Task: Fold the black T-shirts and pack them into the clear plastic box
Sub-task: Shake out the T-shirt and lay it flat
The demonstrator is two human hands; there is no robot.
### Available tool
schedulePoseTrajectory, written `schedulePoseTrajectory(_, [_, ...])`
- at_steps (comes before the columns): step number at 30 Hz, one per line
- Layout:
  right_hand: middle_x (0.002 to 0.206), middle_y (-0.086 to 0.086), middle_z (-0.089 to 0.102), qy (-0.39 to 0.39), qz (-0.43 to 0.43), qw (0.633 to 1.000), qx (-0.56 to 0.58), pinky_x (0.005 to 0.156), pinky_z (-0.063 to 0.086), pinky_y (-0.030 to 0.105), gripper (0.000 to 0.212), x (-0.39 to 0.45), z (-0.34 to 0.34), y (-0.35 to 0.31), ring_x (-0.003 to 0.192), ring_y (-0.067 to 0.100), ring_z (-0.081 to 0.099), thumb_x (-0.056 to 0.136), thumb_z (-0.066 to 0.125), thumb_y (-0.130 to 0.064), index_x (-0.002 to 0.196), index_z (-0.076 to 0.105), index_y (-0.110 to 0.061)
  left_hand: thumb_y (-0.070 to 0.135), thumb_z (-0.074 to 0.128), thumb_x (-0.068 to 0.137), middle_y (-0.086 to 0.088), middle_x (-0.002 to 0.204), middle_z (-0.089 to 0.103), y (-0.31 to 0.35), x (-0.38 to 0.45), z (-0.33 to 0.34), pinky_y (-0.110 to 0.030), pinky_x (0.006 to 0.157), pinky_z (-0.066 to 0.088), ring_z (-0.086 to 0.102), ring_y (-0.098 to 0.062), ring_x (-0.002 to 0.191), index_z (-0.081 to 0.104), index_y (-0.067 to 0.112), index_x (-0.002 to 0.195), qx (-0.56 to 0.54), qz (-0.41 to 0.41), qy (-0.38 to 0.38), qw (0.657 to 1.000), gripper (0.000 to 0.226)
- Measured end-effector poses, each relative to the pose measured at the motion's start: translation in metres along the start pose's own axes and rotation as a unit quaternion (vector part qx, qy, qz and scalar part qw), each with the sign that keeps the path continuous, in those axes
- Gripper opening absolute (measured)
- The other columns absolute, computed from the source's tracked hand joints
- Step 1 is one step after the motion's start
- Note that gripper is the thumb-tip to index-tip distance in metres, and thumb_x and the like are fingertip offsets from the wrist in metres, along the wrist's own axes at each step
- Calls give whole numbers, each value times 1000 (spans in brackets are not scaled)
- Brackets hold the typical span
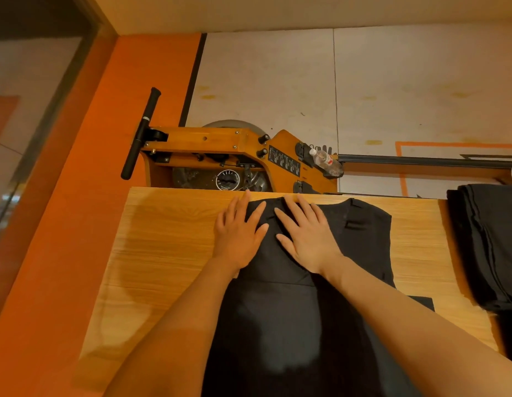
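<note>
A black T-shirt [292, 310] lies spread on the wooden worktop [163, 247], running from the bottom centre of the frame up to the worktop's far edge in the middle, with its collar toward the far edge and its left side already folded in toward the centre. Both hands lie flat on the upper part of the shirt, side by side in the middle of the frame. The left hand [239, 233] is released, fingers straight and spread, its palm on the shirt's left edge and its fingertips reaching just past the far edge of the cloth onto the wood. The right hand [306, 236] is likewise released, fingers straight and splayed, pressing on the fabric just beside the left hand, near the collar. At the right edge of the frame a stack of black T-shirts [486, 247] rests on the worktop, apart from the spread shirt. Beyond the worktop, in the upper middle of the frame, stands an orange wooden machine [220, 147] with a black handle [141, 133] at its left end, and a clear plastic bottle [325, 160] sits in a holder on its right side.
</note>
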State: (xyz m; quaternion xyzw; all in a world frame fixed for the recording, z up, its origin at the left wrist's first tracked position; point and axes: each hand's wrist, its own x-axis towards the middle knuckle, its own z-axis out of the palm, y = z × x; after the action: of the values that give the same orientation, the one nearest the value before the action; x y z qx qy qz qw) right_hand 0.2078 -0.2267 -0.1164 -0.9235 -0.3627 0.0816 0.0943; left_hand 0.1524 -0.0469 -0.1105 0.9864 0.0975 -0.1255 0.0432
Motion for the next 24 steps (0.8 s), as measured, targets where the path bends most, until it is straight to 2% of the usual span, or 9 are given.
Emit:
schedulePoseTrajectory(2, [160,11,25,-6,-11,1000,-10,118,19,50,60,11,3,1,149,33,18,99,28,-55,146,44,-22,55,21,99,-1,161,-13,-4,3,2,-48,118,7,-8,-26,148,0,40,152,6,3,-2,1000,58])
schedulePoseTrajectory(6, [161,14,21,-18,5,1000,-19,117,21,52,66,23,7,5,149,34,17,97,24,-60,149,40,-23,56,21,99,-3,162,-13,-7,10,4,-50,117,7,-7,-27,149,-3,38,152,11,0,-3,1000,61])
schedulePoseTrajectory(10, [161,16,18,-31,22,999,-18,117,20,52,69,25,10,6,149,34,15,96,22,-63,152,32,-25,55,23,97,-4,162,-5,-6,9,4,-48,117,9,-3,-25,149,1,24,154,10,-12,15,1000,69])
schedulePoseTrajectory(14, [161,15,19,-2,36,999,-1,118,18,50,70,20,5,5,150,31,15,97,31,-58,152,31,-15,52,29,96,-4,162,9,-7,2,5,-45,118,14,6,-21,149,11,15,154,37,97,33,994,71])
schedulePoseTrajectory(17, [159,12,28,20,-4,1000,-1,119,16,43,64,5,3,6,148,27,23,98,35,-49,148,38,-10,54,29,96,-5,162,9,-9,2,8,-46,119,16,7,-22,149,15,15,154,61,144,20,987,71])
schedulePoseTrajectory(20, [158,11,30,4,-28,999,-15,119,14,41,64,-15,6,12,147,26,26,98,34,-50,148,40,-10,57,24,96,-3,163,-1,-9,9,5,-48,120,9,-2,-21,149,7,20,155,58,132,-8,990,71])
schedulePoseTrajectory(24, [157,14,30,27,49,998,18,118,21,45,65,-37,3,29,146,28,25,98,33,-50,148,38,-8,56,27,97,-3,162,-4,2,12,-3,-47,119,4,-7,-22,149,5,21,155,48,90,-3,995,71])
